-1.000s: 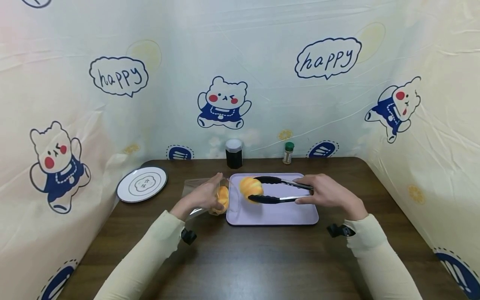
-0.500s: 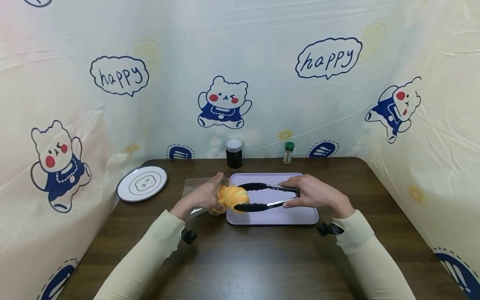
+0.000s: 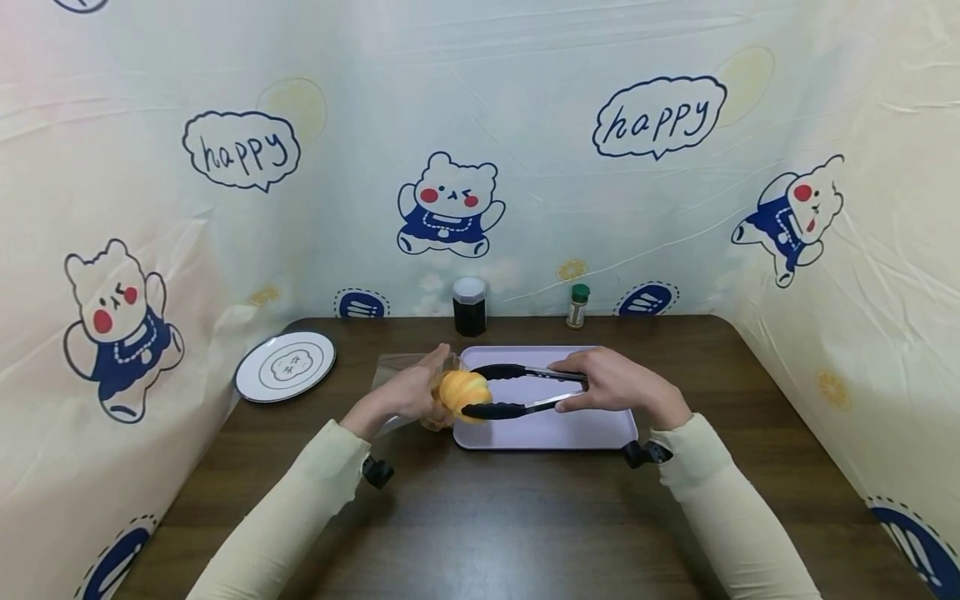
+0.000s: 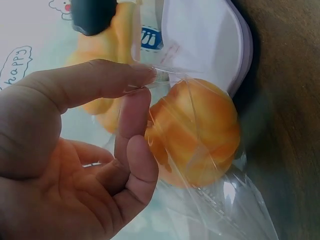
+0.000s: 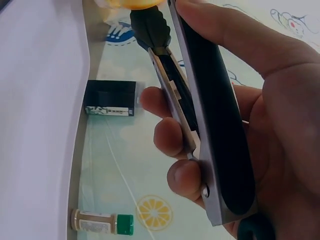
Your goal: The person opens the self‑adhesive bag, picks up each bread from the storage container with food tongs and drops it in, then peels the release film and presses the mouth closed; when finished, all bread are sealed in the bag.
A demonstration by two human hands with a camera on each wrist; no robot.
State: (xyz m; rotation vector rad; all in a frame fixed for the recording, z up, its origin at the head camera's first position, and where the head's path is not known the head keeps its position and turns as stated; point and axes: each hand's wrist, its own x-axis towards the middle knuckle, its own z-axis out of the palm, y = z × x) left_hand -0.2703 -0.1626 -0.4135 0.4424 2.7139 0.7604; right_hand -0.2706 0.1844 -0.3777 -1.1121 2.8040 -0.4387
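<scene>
My left hand [image 3: 408,392] pinches the lip of a clear plastic bag [image 4: 232,197] between thumb and finger. Inside the bag lies a golden bread roll [image 4: 200,132]. My right hand [image 3: 626,382] holds metal tongs [image 3: 501,411] with black scalloped tips. Between those tips is a second, yellow-striped bread roll [image 3: 463,390], at the bag's mouth beside my left fingers. From the head view I cannot tell how far it is inside the bag. Beneath the tongs lies a lilac tray [image 3: 570,435].
At the table's back edge stand a dark jar [image 3: 470,308] with a pale lid and a small green-capped shaker [image 3: 577,307]. A white plate [image 3: 255,379] with a dark rim lies at the far left. A printed cloth [image 3: 525,108] hangs behind the brown table [image 3: 487,525].
My right hand has moved left with the tongs, bringing the gripped bread roll from over the tray to the bag's mouth. The left hand has stayed nearly still, holding the bag.
</scene>
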